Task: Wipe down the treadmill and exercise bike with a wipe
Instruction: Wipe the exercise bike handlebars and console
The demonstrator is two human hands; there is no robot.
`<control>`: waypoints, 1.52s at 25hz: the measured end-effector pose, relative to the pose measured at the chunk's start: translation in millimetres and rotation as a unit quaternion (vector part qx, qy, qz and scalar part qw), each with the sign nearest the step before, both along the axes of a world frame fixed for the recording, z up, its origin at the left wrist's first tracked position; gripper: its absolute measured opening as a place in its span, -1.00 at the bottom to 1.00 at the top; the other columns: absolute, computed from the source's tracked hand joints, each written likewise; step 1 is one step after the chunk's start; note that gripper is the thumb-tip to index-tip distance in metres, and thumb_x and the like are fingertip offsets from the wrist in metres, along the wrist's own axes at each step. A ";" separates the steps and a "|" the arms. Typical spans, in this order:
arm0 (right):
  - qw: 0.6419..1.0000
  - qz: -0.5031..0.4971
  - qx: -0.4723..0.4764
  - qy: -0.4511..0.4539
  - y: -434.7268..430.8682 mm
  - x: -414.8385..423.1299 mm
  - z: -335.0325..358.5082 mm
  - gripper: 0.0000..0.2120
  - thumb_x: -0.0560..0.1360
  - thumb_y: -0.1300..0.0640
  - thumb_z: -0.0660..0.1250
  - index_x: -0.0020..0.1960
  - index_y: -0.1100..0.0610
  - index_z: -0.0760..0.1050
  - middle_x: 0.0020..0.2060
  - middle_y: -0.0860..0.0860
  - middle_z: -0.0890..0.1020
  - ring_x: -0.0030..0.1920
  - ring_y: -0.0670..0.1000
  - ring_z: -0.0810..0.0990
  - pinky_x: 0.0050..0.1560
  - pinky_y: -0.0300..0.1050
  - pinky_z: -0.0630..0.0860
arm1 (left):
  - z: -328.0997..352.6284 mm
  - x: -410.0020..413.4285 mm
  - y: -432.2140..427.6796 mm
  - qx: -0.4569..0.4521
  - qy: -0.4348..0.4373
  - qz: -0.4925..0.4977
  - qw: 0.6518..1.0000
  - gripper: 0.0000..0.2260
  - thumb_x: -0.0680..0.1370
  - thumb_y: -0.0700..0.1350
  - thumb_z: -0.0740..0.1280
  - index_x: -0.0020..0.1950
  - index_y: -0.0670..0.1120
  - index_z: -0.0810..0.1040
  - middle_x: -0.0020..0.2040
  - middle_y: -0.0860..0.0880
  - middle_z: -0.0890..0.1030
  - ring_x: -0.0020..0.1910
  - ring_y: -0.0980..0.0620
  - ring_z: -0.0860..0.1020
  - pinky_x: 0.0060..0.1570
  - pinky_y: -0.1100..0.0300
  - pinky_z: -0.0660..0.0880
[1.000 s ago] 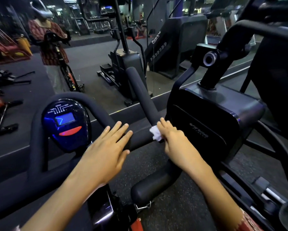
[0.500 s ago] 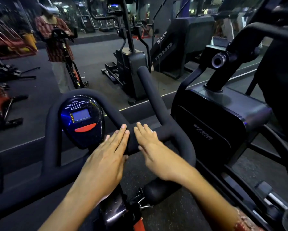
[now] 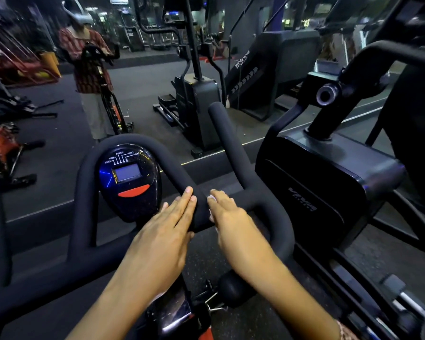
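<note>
Exercise bike handlebar (image 3: 233, 153), 12 o'clock: foam-sleeved, soft, grippy, fixed. Your left hand (image 3: 162, 231) and right hand (image 3: 233, 224) press flat on its crossbar, fingers straight, clasping nothing. Wipe: hidden, probably under your right palm; limp, so pin it flat.

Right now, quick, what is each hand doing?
Left hand: open, flat on the bike handlebar.
Right hand: open, flat on the handlebar; any wipe beneath is hidden.
</note>
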State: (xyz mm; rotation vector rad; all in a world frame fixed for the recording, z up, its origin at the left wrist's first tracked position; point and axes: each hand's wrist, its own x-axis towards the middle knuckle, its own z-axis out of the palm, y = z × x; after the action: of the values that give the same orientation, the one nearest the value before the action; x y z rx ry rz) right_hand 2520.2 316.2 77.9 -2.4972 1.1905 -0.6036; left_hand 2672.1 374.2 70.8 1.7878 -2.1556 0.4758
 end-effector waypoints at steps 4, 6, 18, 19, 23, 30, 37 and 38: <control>0.999 -0.015 -0.027 0.012 -36.4 -45.0 2.7 -0.44 0.38 0.44 0.14 0.34 0.17 0.46 0.32 0.16 0.47 0.31 0.25 0.43 0.30 0.10 0.39 | 1.5 0.2 1.5 -0.002 -0.018 0.003 1.000 -0.50 0.49 -0.04 0.08 0.35 -0.24 0.46 0.40 -0.15 0.42 0.25 -0.06 0.53 0.32 0.13 0.27; 0.996 -0.092 -0.003 0.021 -42.1 -54.2 5.7 -0.46 0.43 0.48 0.19 0.37 0.19 0.42 0.39 0.20 0.39 0.32 0.27 0.40 0.28 0.08 0.38 | 0.9 0.3 1.2 -0.012 -0.026 0.001 1.000 -0.50 0.49 -0.04 0.08 0.34 -0.24 0.48 0.39 -0.16 0.43 0.21 -0.07 0.56 0.23 0.04 0.38; 0.991 -0.099 0.027 -0.090 -7.6 -21.3 17.9 -0.63 0.63 0.27 0.13 0.42 0.28 0.32 0.44 0.19 0.33 0.40 0.00 0.33 0.28 -0.30 0.26 | 0.2 5.6 10.9 -0.014 0.015 -0.033 0.999 -0.55 0.51 -0.07 0.09 0.33 -0.19 0.50 0.32 -0.11 0.51 0.21 -0.10 0.56 0.31 0.08 0.34; 0.993 -0.111 0.029 -0.008 -8.8 -18.5 14.1 -0.60 0.65 0.24 0.09 0.48 0.23 0.21 0.51 0.13 0.18 0.46 0.05 0.23 0.31 -0.21 0.21 | 0.4 6.3 13.9 -0.013 0.028 -0.036 0.999 -0.56 0.51 -0.07 0.09 0.32 -0.18 0.50 0.30 -0.10 0.53 0.21 -0.11 0.56 0.29 0.08 0.30; 0.987 -0.136 0.018 0.085 19.2 7.1 24.0 -0.48 0.56 0.38 0.07 0.49 0.15 0.13 0.52 0.05 0.07 0.34 0.11 0.39 0.14 -0.08 0.38 | 5.0 10.6 28.6 -0.011 0.070 -0.025 0.997 -0.58 0.50 -0.04 0.12 0.26 -0.15 0.56 0.25 -0.06 0.57 0.23 -0.09 0.54 0.30 0.11 0.23; 0.998 -0.008 0.034 -0.047 73.5 38.3 21.7 -0.43 0.45 0.40 0.26 0.44 0.16 0.34 0.48 0.12 0.28 0.36 0.15 0.42 0.30 -0.01 0.42 | 8.8 35.5 66.7 -0.055 0.109 0.025 0.992 -0.60 0.46 -0.01 0.17 0.15 -0.15 0.64 0.16 -0.06 0.63 0.15 -0.06 0.59 0.20 0.16 0.35; 0.988 -0.144 -0.039 0.026 70.9 52.6 19.1 -0.37 0.46 0.44 0.24 0.50 0.32 0.14 0.49 0.17 0.20 0.42 0.08 0.33 -0.02 -0.19 0.48 | 3.1 82.4 88.8 -0.084 0.092 0.035 0.992 -0.60 0.45 -0.02 0.18 0.06 -0.22 0.66 0.08 -0.12 0.66 0.11 -0.13 0.60 0.20 0.09 0.35; 0.988 -0.148 -0.037 0.036 75.2 61.5 19.2 -0.43 0.37 0.42 0.39 0.36 0.39 0.35 0.34 0.22 0.41 0.22 0.13 0.54 -0.24 -0.19 0.49 | 1.6 84.9 91.5 -0.081 0.093 0.027 0.992 -0.61 0.45 -0.03 0.18 0.07 -0.22 0.66 0.08 -0.11 0.66 0.13 -0.12 0.59 0.21 0.08 0.34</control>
State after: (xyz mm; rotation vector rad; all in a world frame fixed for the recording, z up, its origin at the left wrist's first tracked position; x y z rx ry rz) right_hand 2581.7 391.3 97.1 -2.4384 1.6112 -0.6457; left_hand 2757.0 465.7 72.5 1.7302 -1.8919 0.4623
